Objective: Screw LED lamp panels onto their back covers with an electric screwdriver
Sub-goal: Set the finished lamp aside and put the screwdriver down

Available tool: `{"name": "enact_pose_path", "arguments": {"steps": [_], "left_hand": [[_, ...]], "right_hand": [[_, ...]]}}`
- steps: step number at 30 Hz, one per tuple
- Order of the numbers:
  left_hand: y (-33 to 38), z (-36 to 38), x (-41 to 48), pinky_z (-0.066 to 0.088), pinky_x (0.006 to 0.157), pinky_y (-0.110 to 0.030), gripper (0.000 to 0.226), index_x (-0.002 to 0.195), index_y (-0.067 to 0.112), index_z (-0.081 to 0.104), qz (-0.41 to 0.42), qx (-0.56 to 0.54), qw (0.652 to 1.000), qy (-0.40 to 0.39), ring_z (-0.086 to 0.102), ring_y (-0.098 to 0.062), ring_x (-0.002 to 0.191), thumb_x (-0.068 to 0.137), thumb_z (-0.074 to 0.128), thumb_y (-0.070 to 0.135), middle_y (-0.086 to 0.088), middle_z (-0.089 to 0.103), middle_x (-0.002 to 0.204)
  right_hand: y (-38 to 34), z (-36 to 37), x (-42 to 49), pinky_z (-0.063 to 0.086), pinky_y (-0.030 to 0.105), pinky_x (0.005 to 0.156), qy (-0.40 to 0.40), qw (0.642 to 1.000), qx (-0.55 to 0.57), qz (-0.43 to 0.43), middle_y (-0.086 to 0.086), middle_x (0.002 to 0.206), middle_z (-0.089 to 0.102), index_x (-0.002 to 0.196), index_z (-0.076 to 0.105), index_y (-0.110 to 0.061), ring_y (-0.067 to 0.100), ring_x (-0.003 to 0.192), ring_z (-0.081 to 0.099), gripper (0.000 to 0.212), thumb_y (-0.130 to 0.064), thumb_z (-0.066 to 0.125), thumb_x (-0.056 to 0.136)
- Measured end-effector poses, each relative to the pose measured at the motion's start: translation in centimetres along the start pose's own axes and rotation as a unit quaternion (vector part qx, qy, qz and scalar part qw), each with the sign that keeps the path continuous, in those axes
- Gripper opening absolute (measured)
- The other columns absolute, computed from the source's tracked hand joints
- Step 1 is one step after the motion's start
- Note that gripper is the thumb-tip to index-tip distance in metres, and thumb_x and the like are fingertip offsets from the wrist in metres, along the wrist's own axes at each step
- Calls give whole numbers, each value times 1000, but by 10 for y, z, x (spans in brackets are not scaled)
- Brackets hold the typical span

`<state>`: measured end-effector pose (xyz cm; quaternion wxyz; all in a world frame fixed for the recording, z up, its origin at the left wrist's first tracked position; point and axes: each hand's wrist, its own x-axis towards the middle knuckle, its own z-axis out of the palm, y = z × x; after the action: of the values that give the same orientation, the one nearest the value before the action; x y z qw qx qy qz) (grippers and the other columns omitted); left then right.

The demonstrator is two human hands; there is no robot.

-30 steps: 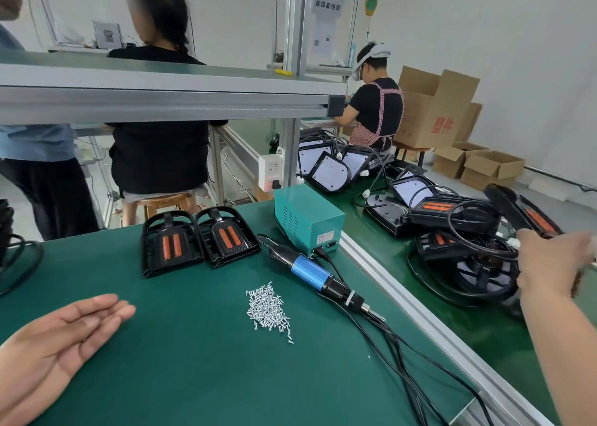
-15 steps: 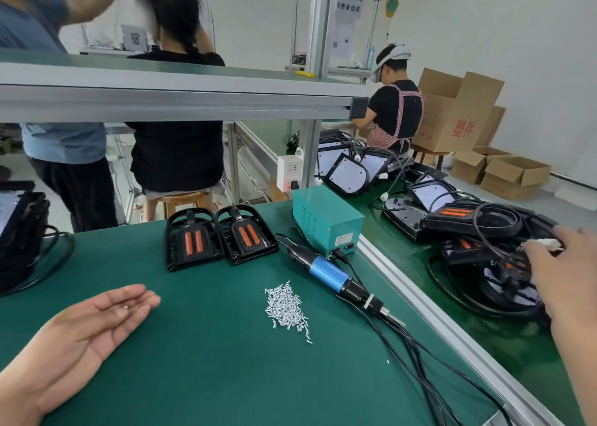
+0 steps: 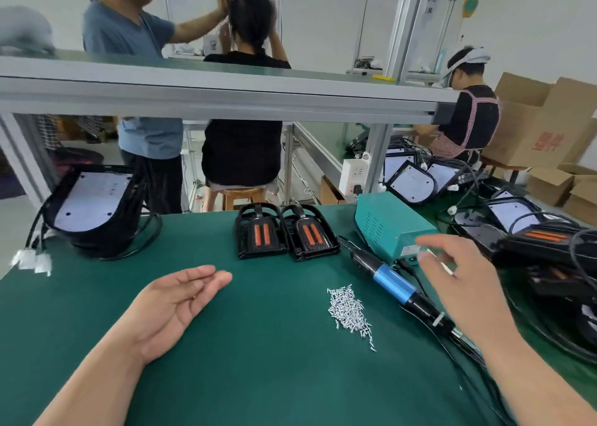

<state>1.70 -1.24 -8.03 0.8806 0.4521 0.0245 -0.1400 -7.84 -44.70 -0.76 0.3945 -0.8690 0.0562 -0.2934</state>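
- Since a second ago my right hand (image 3: 452,270) has left the heap of cabled lamps on the far right and come back over the worktop. The view has swung left with it, bringing a stack of panels into sight.
- Nearest me, the left hand (image 3: 174,299) lies palm up on the green felt worktop (image 3: 258,377), where it lay before. Its fingers are straight and together and hold nothing. I read it as parked and ready to take a part.
- The right hand hovers above the tool cable with its fingers (image 3: 434,242) loosely spread and nothing gripped that I can make out. A pale sliver shows between thumb and fingers, probably the bench rail behind.
- A heap of small silver screws (image 3: 349,309) sits in the middle, between the two hands, so either can pick from it.
- Just right of the screws lies the electric screwdriver with the blue metal sleeve (image 3: 392,282), untouched and angled with its tip toward the covers. It is cabled to the teal metal power box (image 3: 384,228) behind it.
- Beyond that, two black plastic back covers with orange strips (image 3: 261,232) lie side by side, touching, with no panel on them yet.
- At far left is the stack of black-framed, white-faced LED lamp panels (image 3: 90,199), its cables trailing off the edge.
- On the right, the heap of black lamps and looped cables (image 3: 549,241) covers the neighbouring belt.
- No screwing has begun; I judge a panel must be fetched first.
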Motion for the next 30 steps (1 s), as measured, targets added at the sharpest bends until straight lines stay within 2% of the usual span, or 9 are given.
{"name": "enact_pose_path", "arguments": {"steps": [3, 6, 10, 14, 17, 20, 27, 30], "left_hand": [[1, 3, -1, 62, 73, -22, 29, 131, -11, 56, 4, -14, 1000, 13, 77, -22, 96, 107, 42, -8, -23, 75, 115], [3, 3, -1, 57, 61, -21, 31, 134, -4, 58, 11, -58, 998, 33, 68, -14, 77, 108, 42, -4, -14, 74, 104], [10, 1, -4, 57, 68, -22, 36, 138, 2, 58, 25, -115, 992, 41, 63, -15, 83, 106, 44, -5, -10, 75, 107], [14, 0, -6, 62, 85, -27, 40, 133, -5, 59, 40, -162, 985, 52, 73, -19, 99, 101, 39, -16, -19, 69, 132], [16, 0, -7, 62, 92, -32, 41, 131, -11, 57, 49, -185, 980, 52, 75, -26, 112, 99, 33, -21, -25, 69, 129], [17, -1, -7, 61, 94, -33, 35, 131, -17, 53, 52, -192, 979, 52, 72, -32, 118, 101, 34, -19, -30, 69, 127], [16, -5, -8, 63, 89, -34, 29, 131, -21, 53, 49, -245, 965, 85, 73, -38, 113, 108, 40, -10, -33, 69, 124], [18, -7, -10, 65, 86, -36, 27, 126, -22, 58, 47, -277, 954, 101, 74, -40, 110, 106, 44, -9, -35, 66, 127]], "right_hand": [[-30, 54, -3, 40, 6, 77, -102, 994, 9, -41, -32, 104, 65, 112, 72, -40, -4, 98, 60, 21, -24, 69, 99], [-59, 106, -3, 44, 14, 78, -178, 982, 23, -65, -26, 99, 69, 117, 72, -38, -2, 91, 63, 22, -26, 67, 100], [-93, 167, 1, 48, 12, 89, -254, 962, 23, -102, -25, 113, 69, 125, 71, -33, -9, 109, 60, 23, -31, 63, 104], [-126, 218, 9, 50, 17, 94, -279, 951, 36, -126, -23, 112, 70, 126, 72, -29, -9, 107, 60, 25, -34, 61, 104], [-149, 251, 16, 51, 20, 95, -290, 946, 37, -140, -20, 112, 71, 126, 72, -27, -8, 105, 63, 27, -36, 60, 104], [-170, 278, 24, 52, 21, 90, -299, 942, 46, -148, -21, 105, 71, 124, 71, -27, -9, 97, 66, 25, -35, 59, 103], [-225, 330, 48, 54, 33, 79, -279, 944, 51, -166, -14, 91, 71, 113, 73, -22, 8, 86, 67, 19, -30, 60, 102], [-246, 352, 58, 53, 35, 83, -279, 945, 54, -163, -14, 93, 67, 124, 69, -19, 13, 95, 67, 30, -37, 60, 103]]}}
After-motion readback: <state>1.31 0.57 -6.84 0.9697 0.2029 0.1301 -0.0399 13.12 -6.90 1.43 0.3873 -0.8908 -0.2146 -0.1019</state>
